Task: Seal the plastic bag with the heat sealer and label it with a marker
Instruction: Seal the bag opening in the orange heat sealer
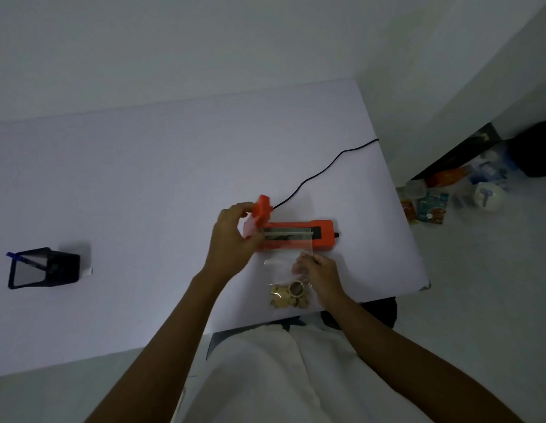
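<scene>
Where the white table (143,178) nears its front right corner, item one: orange heat sealer (323,232), hinged arm (262,210) raised at its left end, gripped by the left hand (232,239). Item two: clear plastic bag (281,267), mouth laid across the sealing bar, pale round pieces (284,297) at its bottom toward the front edge; right hand (320,273) pinches its right side. Black cord (320,174) runs to the right edge. Mesh holder (43,268) with blue marker (14,255), near the left edge.

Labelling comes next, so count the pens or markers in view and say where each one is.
1: a blue pen sticks out of the black mesh holder on the left side of the table. Others may be hidden inside the holder.
</scene>
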Demonstrator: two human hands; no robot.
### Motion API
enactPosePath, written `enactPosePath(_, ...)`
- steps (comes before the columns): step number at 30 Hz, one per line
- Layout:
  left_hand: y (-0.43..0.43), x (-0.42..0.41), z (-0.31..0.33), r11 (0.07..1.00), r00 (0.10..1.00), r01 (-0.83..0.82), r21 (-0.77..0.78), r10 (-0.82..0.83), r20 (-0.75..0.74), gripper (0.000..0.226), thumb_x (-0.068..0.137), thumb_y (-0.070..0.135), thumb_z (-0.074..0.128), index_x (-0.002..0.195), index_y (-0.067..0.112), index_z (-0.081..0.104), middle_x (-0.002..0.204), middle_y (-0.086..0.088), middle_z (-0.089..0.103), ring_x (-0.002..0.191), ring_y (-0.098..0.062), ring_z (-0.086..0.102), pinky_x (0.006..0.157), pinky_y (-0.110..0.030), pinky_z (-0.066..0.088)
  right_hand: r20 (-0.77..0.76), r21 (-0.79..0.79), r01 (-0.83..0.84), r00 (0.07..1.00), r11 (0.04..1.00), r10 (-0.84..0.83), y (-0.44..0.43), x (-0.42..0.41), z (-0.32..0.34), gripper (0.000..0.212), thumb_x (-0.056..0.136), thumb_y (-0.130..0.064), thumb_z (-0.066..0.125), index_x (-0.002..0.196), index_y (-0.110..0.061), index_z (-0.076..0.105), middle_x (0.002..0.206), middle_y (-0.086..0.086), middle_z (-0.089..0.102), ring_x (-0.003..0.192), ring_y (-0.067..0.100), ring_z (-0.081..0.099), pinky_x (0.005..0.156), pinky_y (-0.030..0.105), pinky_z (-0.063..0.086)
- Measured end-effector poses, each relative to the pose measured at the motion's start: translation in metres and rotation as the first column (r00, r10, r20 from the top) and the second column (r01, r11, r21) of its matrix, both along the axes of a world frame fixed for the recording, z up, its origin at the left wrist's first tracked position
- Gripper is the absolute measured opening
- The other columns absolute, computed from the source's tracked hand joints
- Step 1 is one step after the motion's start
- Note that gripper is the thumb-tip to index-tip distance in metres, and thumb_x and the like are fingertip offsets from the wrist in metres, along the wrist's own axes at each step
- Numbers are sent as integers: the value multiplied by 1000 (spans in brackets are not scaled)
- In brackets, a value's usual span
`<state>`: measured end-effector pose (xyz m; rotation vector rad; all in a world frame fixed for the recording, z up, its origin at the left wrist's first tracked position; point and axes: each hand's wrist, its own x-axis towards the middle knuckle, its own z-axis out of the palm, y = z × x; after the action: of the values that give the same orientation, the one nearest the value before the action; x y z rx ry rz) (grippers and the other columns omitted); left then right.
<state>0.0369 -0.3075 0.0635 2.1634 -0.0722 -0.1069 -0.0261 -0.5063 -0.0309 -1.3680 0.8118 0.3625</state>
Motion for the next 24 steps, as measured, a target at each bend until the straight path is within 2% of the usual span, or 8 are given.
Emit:
enactPosePath(3, 14, -3, -2, 985, 994, -107, -132, 103, -37, 39, 83, 16, 70, 114, 35, 53, 110, 20, 60, 103, 4, 55, 83, -18, 44, -6, 10, 0, 1000, 1000, 0, 0, 0, 0, 18, 92, -19, 63, 91, -2, 70, 77, 13, 72, 70, 21, 69, 62, 29, 54)
enactPosePath(5, 21, -5, -4, 942, 973, -225, -249, 202, -113, 37, 85, 10, 67, 115, 29, 58, 110, 14, 64, 105, -2, 60, 84, -21, 48, -7, 10, 2, 1000, 1000, -2, 0, 1, 1, 19, 92, -18, 63, 93, 0, 70, 77, 13, 72, 70, 22, 69, 63, 28, 55)
enactPosePath(7, 29, -8, -6, 863, 928, -366, -348, 308, -210, 34, 86, 5, 62, 116, 22, 60, 113, 6, 67, 108, -9, 62, 88, -26, 48, -7, 6, 1, 1000, 1000, -1, 0, 1, 1, 21, 92, -19, 63, 95, 2, 69, 78, 14, 72, 71, 22, 69, 62, 28, 55)
enactPosePath(10, 39, -9, -12, 718, 842, -536, -444, 415, -344, 31, 91, 4, 53, 116, 21, 60, 117, 0, 68, 113, -14, 61, 94, -34, 49, -10, 7, 4, 1000, 1000, -4, 0, 1, 2, 21, 92, -19, 63, 94, 1, 69, 79, 16, 72, 72, 24, 69, 60, 27, 55)
enactPosePath(13, 50, -9, -22, 607, 765, -642, -468, 467, -444, 28, 94, 7, 47, 117, 20, 59, 117, -3, 68, 113, -19, 62, 93, -39, 51, -12, 1, -7, 1000, 1000, 7, 0, 1, 2, 19, 92, -19, 63, 94, -1, 69, 82, 17, 72, 73, 24, 69, 58, 26, 54)
enactPosePath(15, 55, -8, -28, 572, 738, -672, -471, 470, -484, 29, 95, 8, 45, 119, 18, 58, 117, -5, 68, 113, -21, 62, 92, -40, 52, -12, 0, -11, 1000, 1000, 11, 0, 1, 3, 18, 92, -19, 63, 93, -2, 69, 82, 16, 72, 73, 25, 70, 58, 27, 54)
enactPosePath(19, 54, -8, -38, 562, 714, -696, -447, 475, -514, 30, 96, 14, 42, 123, 15, 56, 120, -8, 64, 112, -25, 61, 89, -41, 53, -12, -5, -16, 1000, 1000, 16, 0, 2, 4, 19, 93, -19, 63, 93, -1, 69, 82, 17, 72, 72, 25, 69, 59, 28, 55)
enactPosePath(24, 33, -17, -47, 570, 661, -730, -378, 446, -603, 35, 99, 40, 35, 122, 20, 52, 115, -9, 64, 108, -25, 60, 95, -48, 48, -21, -17, -36, 999, 999, 36, 0, 2, 1, 17, 93, -20, 63, 88, -6, 70, 82, 16, 74, 76, 26, 71, 71, 35, 56)
